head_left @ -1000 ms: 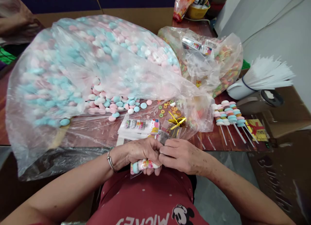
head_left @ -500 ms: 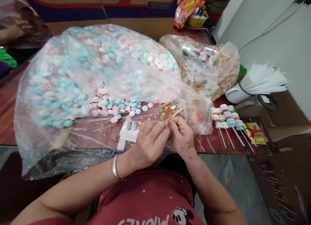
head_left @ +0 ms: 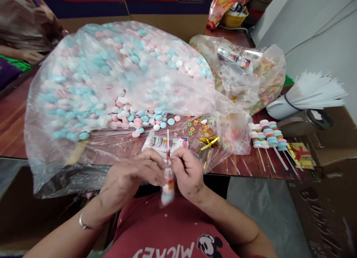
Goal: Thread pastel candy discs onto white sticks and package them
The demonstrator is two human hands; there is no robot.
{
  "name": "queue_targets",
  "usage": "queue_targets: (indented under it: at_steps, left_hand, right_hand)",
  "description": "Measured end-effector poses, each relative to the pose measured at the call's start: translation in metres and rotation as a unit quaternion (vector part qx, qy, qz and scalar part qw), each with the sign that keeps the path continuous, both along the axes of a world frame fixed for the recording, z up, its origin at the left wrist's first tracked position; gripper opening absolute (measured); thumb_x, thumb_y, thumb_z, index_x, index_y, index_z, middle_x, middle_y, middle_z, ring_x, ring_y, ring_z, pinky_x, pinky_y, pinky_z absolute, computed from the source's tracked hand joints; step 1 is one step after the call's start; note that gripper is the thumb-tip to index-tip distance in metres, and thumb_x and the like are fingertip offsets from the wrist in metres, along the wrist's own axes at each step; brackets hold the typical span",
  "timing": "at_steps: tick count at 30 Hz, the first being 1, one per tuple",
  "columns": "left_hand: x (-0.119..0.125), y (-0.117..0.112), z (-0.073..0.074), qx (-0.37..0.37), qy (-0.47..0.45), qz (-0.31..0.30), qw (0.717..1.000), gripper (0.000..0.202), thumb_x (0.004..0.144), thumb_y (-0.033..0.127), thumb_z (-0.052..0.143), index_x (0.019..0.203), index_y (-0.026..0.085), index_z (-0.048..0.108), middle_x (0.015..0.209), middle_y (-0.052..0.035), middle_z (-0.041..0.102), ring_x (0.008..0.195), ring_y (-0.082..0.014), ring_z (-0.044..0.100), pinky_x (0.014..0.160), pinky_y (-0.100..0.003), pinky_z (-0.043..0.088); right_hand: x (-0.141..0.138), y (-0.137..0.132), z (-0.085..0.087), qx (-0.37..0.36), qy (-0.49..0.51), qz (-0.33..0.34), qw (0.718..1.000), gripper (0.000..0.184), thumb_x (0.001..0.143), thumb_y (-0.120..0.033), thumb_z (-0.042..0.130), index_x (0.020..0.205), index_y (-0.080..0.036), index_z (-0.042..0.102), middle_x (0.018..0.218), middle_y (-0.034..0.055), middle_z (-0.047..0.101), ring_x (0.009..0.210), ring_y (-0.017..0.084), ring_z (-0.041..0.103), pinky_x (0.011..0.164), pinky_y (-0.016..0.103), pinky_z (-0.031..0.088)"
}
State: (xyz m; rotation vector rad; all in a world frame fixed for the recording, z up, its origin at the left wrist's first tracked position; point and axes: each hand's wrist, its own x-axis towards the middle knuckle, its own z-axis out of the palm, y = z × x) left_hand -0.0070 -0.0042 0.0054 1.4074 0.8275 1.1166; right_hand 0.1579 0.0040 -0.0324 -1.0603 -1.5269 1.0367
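Observation:
My left hand (head_left: pixel 133 174) and my right hand (head_left: pixel 187 172) meet just in front of the table edge, both pinched on a candy stick (head_left: pixel 167 183) wrapped in a clear sleeve. Its pink, white and blue discs hang blurred below my fingers and its white stick points up between them. Behind my hands lies a stack of printed sleeves (head_left: pixel 163 142). Gold twist ties (head_left: pixel 208 140) lie to the right of that stack.
A huge clear bag of pink, blue and white candy discs (head_left: pixel 111 83) covers most of the wooden table (head_left: pixel 11 128). A smaller bag of ring candies (head_left: pixel 251 79), finished candy sticks (head_left: pixel 267 137), a bundle of white sticks (head_left: pixel 309 92) and a cardboard box (head_left: pixel 125 9) surround it. Another person's arm (head_left: pixel 25 55) rests at far left.
My hands went forward to the gold ties, then drew back toward my body. The candy stick now stands upright between both hands instead of lying under my left hand.

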Motion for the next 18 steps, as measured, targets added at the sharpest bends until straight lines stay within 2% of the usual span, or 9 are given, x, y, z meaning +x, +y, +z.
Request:
queue_targets:
  at_steps: [2, 4, 6, 9, 11, 13, 14, 16, 18]
  left_hand:
    - [-0.007, -0.008, -0.004, -0.032, 0.103, 0.031, 0.994, 0.053, 0.089, 0.061, 0.047, 0.067, 0.021, 0.074, 0.064, -0.0079, 0.067, 0.068, -0.0231, 0.056, 0.073, -0.037, 0.045]
    - [-0.007, -0.014, -0.010, -0.118, 0.139, 0.065, 0.981, 0.052, 0.088, 0.060, 0.050, 0.062, 0.019, 0.068, 0.064, -0.0056, 0.063, 0.064, -0.0195, 0.052, 0.067, -0.032, 0.045]
    - [-0.003, -0.019, -0.015, -0.220, 0.081, 0.110, 0.966, 0.047, 0.083, 0.060, 0.058, 0.064, 0.018, 0.066, 0.067, -0.0035, 0.063, 0.064, -0.0172, 0.051, 0.066, -0.030, 0.047]
    - [0.009, -0.024, -0.018, -0.312, -0.066, 0.199, 0.927, 0.036, 0.071, 0.052, 0.075, 0.079, 0.018, 0.068, 0.077, -0.0026, 0.067, 0.070, -0.0173, 0.057, 0.068, -0.029, 0.051]
    - [0.014, -0.024, -0.016, -0.317, -0.136, 0.263, 0.901, 0.033, 0.067, 0.043, 0.081, 0.087, 0.019, 0.068, 0.081, -0.0020, 0.068, 0.073, -0.0172, 0.060, 0.067, -0.027, 0.052]
    - [0.012, -0.021, -0.012, -0.289, -0.194, 0.311, 0.884, 0.027, 0.070, 0.036, 0.081, 0.085, 0.020, 0.065, 0.071, 0.0015, 0.063, 0.065, -0.0123, 0.058, 0.062, -0.022, 0.051]
    - [0.006, -0.020, -0.010, -0.275, -0.219, 0.328, 0.877, 0.023, 0.074, 0.034, 0.079, 0.083, 0.019, 0.063, 0.062, 0.0042, 0.057, 0.057, -0.0085, 0.053, 0.057, -0.019, 0.049]
    - [-0.012, -0.021, -0.005, -0.253, -0.235, 0.354, 0.869, 0.017, 0.084, 0.030, 0.070, 0.078, 0.018, 0.059, 0.049, 0.0082, 0.039, 0.041, -0.0035, 0.033, 0.045, -0.014, 0.041]
    - [-0.038, -0.028, -0.001, -0.223, -0.193, 0.383, 0.875, 0.022, 0.092, 0.028, 0.056, 0.072, 0.019, 0.056, 0.043, 0.0083, 0.028, 0.035, -0.0044, 0.018, 0.036, -0.016, 0.032]
  right_hand:
    - [-0.005, -0.002, 0.001, 0.091, -0.031, -0.012, 0.995, 0.016, 0.091, -0.021, 0.043, 0.082, -0.020, 0.055, 0.073, 0.0005, 0.059, 0.068, 0.013, 0.054, 0.064, 0.025, 0.045]
    - [-0.010, -0.006, 0.001, 0.164, -0.058, 0.006, 0.985, 0.017, 0.093, -0.021, 0.041, 0.085, -0.020, 0.056, 0.076, 0.0025, 0.061, 0.072, 0.014, 0.056, 0.068, 0.027, 0.047]
    - [-0.017, -0.011, 0.000, 0.201, -0.076, 0.049, 0.976, 0.020, 0.095, -0.023, 0.039, 0.086, -0.019, 0.057, 0.077, 0.0039, 0.062, 0.075, 0.015, 0.057, 0.071, 0.028, 0.048]
    - [-0.026, -0.015, -0.005, 0.175, -0.078, 0.119, 0.974, 0.025, 0.098, -0.026, 0.037, 0.086, -0.018, 0.058, 0.078, 0.0049, 0.063, 0.079, 0.015, 0.059, 0.074, 0.027, 0.050]
    - [-0.028, -0.014, -0.009, 0.137, -0.085, 0.153, 0.975, 0.025, 0.098, -0.026, 0.039, 0.086, -0.018, 0.060, 0.078, 0.0036, 0.064, 0.077, 0.013, 0.060, 0.074, 0.024, 0.050]
    - [-0.024, -0.009, -0.013, 0.121, -0.120, 0.156, 0.973, 0.024, 0.098, -0.024, 0.041, 0.087, -0.018, 0.061, 0.078, 0.0022, 0.065, 0.074, 0.012, 0.060, 0.072, 0.023, 0.049]
    - [-0.018, -0.004, -0.015, 0.128, -0.149, 0.137, 0.971, 0.023, 0.098, -0.023, 0.041, 0.089, -0.018, 0.062, 0.079, 0.0026, 0.066, 0.074, 0.012, 0.060, 0.073, 0.023, 0.049]
    - [-0.004, 0.011, -0.019, 0.165, -0.229, 0.068, 0.957, 0.023, 0.098, -0.022, 0.041, 0.097, -0.017, 0.063, 0.086, 0.0057, 0.067, 0.080, 0.016, 0.060, 0.077, 0.027, 0.048]
    - [0.013, 0.030, -0.024, 0.191, -0.339, 0.005, 0.921, 0.024, 0.097, -0.021, 0.041, 0.100, -0.015, 0.064, 0.092, 0.0097, 0.066, 0.087, 0.020, 0.057, 0.081, 0.033, 0.046]
